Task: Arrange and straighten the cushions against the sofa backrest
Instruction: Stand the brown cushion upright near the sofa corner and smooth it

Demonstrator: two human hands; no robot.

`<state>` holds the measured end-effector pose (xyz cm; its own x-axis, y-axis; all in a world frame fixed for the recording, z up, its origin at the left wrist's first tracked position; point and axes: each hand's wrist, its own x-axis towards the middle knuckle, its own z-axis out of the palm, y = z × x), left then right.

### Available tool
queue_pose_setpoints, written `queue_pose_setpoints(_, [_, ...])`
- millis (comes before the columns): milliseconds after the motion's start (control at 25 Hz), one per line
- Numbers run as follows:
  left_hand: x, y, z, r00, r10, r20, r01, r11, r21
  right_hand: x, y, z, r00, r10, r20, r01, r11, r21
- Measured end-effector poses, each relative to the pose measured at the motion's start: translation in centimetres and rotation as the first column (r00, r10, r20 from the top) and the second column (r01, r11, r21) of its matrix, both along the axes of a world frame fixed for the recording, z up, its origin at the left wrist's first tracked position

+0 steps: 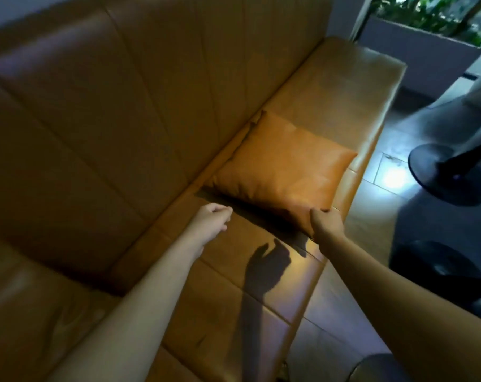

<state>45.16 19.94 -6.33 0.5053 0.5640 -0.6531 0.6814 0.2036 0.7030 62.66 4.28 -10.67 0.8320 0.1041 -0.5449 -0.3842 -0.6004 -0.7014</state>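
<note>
One orange leather cushion [283, 166] lies flat on the seat of a tan leather sofa [330, 86], its far edge near the crease below the backrest [109, 106]. My right hand [326, 220] is shut on the cushion's near right corner, fingers over the top. My left hand [211, 219] hovers above the seat just left of the cushion's near edge, fingers loosely curled, holding nothing and not touching the cushion.
The sofa seat ends at its front edge to the right, with dark wood floor [382, 172] beyond. A round black stand base [448, 175] sits on the floor near the sofa's right end. A window with plants [432, 15] is at the top right.
</note>
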Motion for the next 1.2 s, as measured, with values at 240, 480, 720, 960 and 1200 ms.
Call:
queue_pose_setpoints(240, [10.6,-0.9,-6.6,0.984,0.174,-0.033,-0.176,0.980,-0.089,7.6,1.9,-4.7,0.988,-0.127,0.089,0.143,0.965,-0.219])
queue_pose_setpoints(480, [15.2,-0.6,-11.5,0.853,0.520,-0.041,-0.498,0.790,-0.359,10.0,1.4,-9.8,0.917,-0.142,-0.373,0.171,0.984,0.044])
queue_pose_setpoints(720, [17.0,-0.3,-11.5,0.737,0.675,-0.015,-0.630,0.680,-0.376,10.3,0.6,-9.8,0.923,-0.049,-0.382,0.207,0.899,0.386])
queue_pose_setpoints(960, [15.2,2.8,-6.5,0.754,0.650,0.096,-0.623,0.754,-0.206,3.3,1.4,-5.0,0.822,0.100,-0.560,0.275,0.792,0.545])
queue_pose_setpoints(1200, [6.9,6.1,-2.0,0.760,0.540,0.361,-0.624,0.762,0.175,-1.5,3.5,-3.1,0.855,0.048,-0.516,0.186,0.901,0.391])
